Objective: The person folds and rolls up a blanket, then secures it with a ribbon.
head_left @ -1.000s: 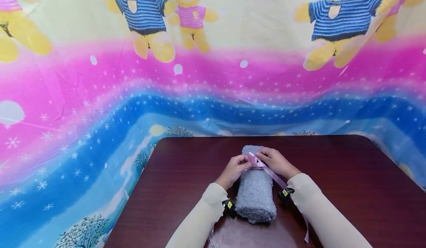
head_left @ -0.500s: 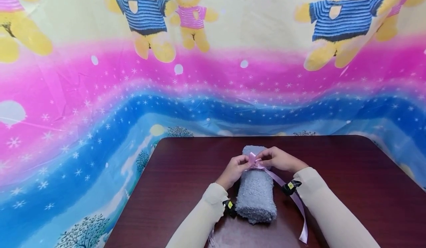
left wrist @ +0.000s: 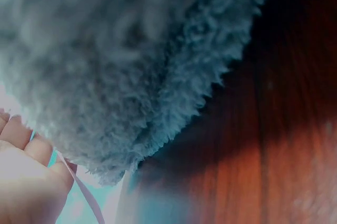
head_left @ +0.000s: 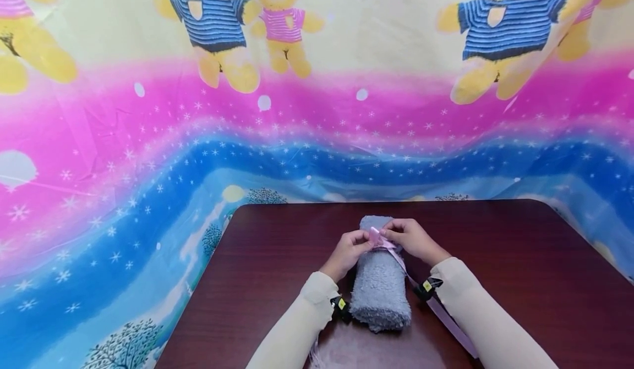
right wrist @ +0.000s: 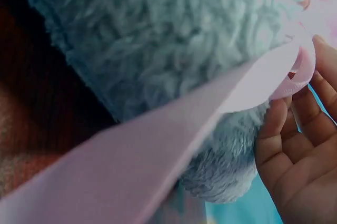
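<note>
A rolled grey fluffy towel [head_left: 381,292] lies lengthwise on the table, with a pink ribbon [head_left: 398,258] round its far part. My left hand [head_left: 348,251] pinches an upright ribbon loop from the left, thumb and forefinger together over the towel. From the right, my right hand [head_left: 413,241] pinches the ribbon close to the same knot. The right wrist view shows a small ribbon loop [right wrist: 303,71] between that hand's thumb and fingers, and a wide tail running across the towel. In the left wrist view the towel [left wrist: 105,76] hides most of the work.
The dark reddish-brown table [head_left: 520,281] reaches back to a hanging cloth [head_left: 317,110] printed with bears and snowflakes. A long ribbon tail [head_left: 453,325] runs under my right wrist toward the near edge. Pale thin strands [head_left: 315,353] hang beside my left sleeve.
My right hand dipped in toward the knot and shifted right, then drew back up and slightly left. The ribbon tail swung about beneath that wrist. My left hand kept its place.
</note>
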`<state>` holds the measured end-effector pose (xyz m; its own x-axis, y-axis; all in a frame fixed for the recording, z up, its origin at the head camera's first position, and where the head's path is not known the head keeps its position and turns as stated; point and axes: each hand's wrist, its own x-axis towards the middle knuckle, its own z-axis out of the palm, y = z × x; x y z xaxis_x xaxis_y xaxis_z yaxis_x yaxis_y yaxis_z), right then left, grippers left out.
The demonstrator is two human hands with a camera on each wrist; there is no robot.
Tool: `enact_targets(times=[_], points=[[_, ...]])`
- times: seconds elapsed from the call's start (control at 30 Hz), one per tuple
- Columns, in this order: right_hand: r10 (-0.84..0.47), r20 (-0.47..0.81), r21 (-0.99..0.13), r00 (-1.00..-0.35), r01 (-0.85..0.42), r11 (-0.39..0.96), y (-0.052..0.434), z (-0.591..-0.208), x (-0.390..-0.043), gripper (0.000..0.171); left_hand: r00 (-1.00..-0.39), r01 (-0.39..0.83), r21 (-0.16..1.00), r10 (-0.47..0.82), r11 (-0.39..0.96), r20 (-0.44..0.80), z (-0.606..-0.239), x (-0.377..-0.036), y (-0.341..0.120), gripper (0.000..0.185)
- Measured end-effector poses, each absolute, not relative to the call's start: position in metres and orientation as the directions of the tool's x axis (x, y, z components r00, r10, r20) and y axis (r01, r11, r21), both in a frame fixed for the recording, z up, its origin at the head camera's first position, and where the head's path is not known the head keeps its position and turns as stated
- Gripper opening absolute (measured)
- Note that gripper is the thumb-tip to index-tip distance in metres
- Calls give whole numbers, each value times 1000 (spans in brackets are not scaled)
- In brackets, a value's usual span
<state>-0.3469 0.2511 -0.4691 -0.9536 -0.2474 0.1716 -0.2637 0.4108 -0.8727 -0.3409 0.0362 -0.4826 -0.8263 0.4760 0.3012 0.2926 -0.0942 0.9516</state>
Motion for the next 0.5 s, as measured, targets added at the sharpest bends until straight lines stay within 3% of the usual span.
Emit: enact_targets(times=[0.27,0.5], points=[[-135,252,-925,-958,-280,258,254,-464,-332,27,-855,249,943,406,-222,322,-494,-348,40,22],[-86,265,-945,-960,-276,174,258,-468,-324,30,-900,106,949,377,-295,218,-492,-345,39,21]])
